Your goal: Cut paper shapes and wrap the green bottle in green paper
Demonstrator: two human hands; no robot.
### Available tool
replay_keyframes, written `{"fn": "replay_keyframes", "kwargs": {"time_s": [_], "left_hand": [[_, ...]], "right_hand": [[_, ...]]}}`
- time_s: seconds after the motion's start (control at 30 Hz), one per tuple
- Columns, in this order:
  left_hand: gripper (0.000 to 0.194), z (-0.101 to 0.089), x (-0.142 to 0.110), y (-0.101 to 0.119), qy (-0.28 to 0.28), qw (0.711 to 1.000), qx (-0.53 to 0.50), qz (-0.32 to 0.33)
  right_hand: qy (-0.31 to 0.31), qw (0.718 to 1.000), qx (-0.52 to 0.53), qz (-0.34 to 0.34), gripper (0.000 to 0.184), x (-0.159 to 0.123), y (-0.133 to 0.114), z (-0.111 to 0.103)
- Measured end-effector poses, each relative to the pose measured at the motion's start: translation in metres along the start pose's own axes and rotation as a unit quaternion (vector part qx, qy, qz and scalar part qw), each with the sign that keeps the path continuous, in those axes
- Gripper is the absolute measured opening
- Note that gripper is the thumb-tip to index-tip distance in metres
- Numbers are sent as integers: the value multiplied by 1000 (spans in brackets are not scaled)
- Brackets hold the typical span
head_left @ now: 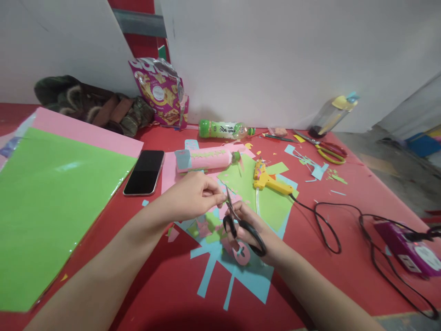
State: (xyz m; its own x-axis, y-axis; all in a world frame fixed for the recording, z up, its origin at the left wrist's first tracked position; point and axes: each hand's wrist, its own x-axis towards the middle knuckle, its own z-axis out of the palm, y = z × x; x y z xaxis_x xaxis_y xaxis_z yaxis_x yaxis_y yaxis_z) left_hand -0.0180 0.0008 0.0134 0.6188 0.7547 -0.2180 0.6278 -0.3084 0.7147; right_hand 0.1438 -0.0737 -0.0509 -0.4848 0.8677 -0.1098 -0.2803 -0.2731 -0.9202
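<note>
My right hand (253, 225) grips a pair of scissors with black handles (253, 236), fingers through the loops and blades pointing up and away. Close to the blade tips, my left hand (198, 195) is closed in a pinch; what it holds is too small to make out. Beneath both hands lie pink, green and blue paper scraps (212, 230) on larger blue sheets (251, 280). Just beyond my left hand, a bottle wrapped in pink paper (210, 159) lies on its side. A yellow hot glue gun (272, 181) rests on a green sheet to the right.
At left are a phone (144, 172) and a pack of green paper (62, 197). Behind stand a purple snack bag (160, 94), a lying green bottle (223, 130) and an upright clear bottle (329, 117). Rightward are larger scissors (330, 151), a black cord (332, 204) and a purple power strip (406, 248).
</note>
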Motion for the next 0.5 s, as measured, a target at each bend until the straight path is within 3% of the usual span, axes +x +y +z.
{"fn": "replay_keyframes", "kwargs": {"time_s": [0.5], "left_hand": [[24,2,0,1,-9,1000,-10,9]], "right_hand": [[-15,1000,10,6,40,0,4,-3]]}}
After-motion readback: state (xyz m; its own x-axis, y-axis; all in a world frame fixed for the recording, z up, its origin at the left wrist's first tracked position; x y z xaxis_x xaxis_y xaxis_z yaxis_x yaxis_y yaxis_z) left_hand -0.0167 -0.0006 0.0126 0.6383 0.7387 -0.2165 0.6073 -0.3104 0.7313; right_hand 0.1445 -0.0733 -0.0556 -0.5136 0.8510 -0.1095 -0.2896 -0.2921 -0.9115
